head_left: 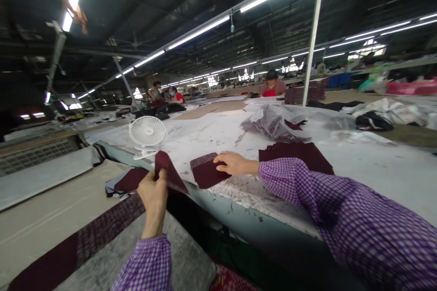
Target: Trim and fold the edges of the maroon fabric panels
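Note:
My left hand (152, 191) is closed on a maroon fabric piece (172, 175), pinched between thumb and fingers and partly folded upright at the table's edge. My right hand (230, 163) reaches across the white table and rests on a small maroon fabric stack (206, 175) with a speckled strip along its far side. Its fingers are somewhat apart; whether they grip a layer I cannot make out. Beside my right forearm lies a larger stack of maroon pieces (300, 154), partly hidden by the sleeve. A long maroon and speckled strip (102, 225) lies over grey material below my left hand.
A small white fan (147, 132) stands at the table's left corner. Clear plastic sheeting (273, 122) lies behind the larger stack. More maroon and grey scraps (128, 181) sit left of my left hand. A metal pole (312, 38) rises beyond. People (273, 85) work farther back.

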Demonstrator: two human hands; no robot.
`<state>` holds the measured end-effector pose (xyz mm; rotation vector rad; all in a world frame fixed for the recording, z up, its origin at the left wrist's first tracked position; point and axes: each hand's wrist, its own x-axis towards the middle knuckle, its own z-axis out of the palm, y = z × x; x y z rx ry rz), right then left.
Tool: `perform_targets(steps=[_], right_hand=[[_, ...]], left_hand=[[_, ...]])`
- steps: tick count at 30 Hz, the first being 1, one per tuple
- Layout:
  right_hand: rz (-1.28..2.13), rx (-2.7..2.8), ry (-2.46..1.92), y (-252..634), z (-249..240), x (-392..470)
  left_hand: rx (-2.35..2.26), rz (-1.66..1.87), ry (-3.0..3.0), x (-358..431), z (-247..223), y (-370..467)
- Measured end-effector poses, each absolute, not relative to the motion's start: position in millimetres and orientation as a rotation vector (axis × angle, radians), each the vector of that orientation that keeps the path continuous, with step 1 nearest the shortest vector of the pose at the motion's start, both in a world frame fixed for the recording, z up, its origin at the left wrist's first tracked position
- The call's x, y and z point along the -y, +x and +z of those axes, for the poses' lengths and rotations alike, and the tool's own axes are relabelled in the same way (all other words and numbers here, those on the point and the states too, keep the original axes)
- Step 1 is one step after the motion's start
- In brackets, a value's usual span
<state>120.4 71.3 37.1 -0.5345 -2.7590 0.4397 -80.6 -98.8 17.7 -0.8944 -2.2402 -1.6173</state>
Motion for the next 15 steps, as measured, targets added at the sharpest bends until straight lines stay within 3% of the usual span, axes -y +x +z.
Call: perform_targets(steps=[4, 10, 12, 15], right_hand=[[1.181, 2.567, -0.457, 143, 62, -48], [2.145, 2.356, -0.462, 167, 80, -22], [2.284, 2.237, -0.521, 168, 78, -22], [2.09, 2.224, -0.56, 170, 69, -28]], left_hand=[[2.404, -1.097, -0.78, 95, 45, -44], [1.994, -1.006, -1.075, 100, 46, 1], [1.806, -0.941, -1.431, 106, 32, 19], [1.586, -0.804, -1.91, 114, 10, 40]])
